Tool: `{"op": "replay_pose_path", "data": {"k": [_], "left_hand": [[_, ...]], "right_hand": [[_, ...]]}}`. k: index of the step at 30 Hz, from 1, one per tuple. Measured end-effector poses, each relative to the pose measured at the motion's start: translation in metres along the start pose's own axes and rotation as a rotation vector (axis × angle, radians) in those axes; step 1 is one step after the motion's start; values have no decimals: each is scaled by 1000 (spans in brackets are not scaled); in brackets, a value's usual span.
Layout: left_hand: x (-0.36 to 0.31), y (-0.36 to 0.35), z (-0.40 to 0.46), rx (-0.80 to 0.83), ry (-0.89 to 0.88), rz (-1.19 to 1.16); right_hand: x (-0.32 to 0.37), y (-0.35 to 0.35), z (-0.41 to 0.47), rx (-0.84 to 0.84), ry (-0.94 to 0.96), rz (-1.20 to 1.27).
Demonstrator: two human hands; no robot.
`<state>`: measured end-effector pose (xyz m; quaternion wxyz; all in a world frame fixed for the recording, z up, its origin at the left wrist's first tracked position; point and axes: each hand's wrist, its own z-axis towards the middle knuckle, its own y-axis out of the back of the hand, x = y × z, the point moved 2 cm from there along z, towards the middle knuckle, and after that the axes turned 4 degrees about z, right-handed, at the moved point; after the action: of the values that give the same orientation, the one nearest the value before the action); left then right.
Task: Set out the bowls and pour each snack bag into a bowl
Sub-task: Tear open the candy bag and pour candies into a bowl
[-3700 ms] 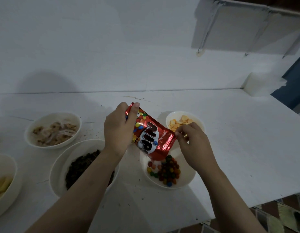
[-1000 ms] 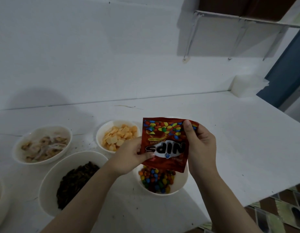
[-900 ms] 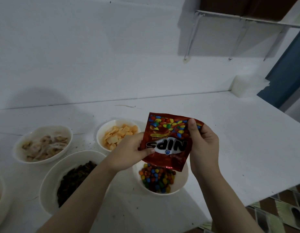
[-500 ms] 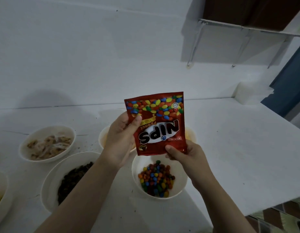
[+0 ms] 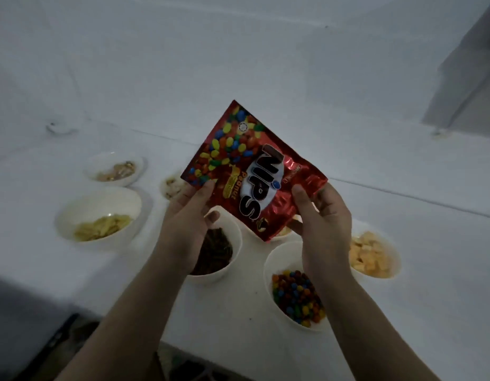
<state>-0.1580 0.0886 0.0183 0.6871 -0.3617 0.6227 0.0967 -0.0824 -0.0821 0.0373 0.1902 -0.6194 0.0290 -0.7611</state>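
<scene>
White worktop carries filled bowls; above it, left hand and right hand both pinch the red Nips bag.

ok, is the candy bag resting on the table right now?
No. Both hands, left and right, hold the red candy bag up in the air above the bowl of coloured candies.

Bowls crowd the counter under both hands: the dark-snack bowl, candy bowl and cracker bowl sit near each other with narrow gaps; the chip bowl stands farther left, with open counter surface right of the cracker bowl
</scene>
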Motion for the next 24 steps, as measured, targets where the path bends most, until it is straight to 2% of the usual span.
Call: {"op": "replay_pose_path", "data": {"k": [3, 8, 16, 20, 24], "left_hand": [[-12, 48, -26, -127, -65, 57], [-37, 153, -80, -512, -151, 134], [-59, 305, -193, -961, -157, 247], [-56, 385, -233, -1103, -117, 255], [-47, 466, -259, -1200, 9, 280]], "right_hand": [[-11, -40, -13, 190, 22, -23], [-42, -124, -54, 490, 12, -107], [-98, -260, -154, 892, -271, -92], [-139, -324, -215, 1026, -384, -109], [-200, -385, -279, 1109, -554, -169]]}}
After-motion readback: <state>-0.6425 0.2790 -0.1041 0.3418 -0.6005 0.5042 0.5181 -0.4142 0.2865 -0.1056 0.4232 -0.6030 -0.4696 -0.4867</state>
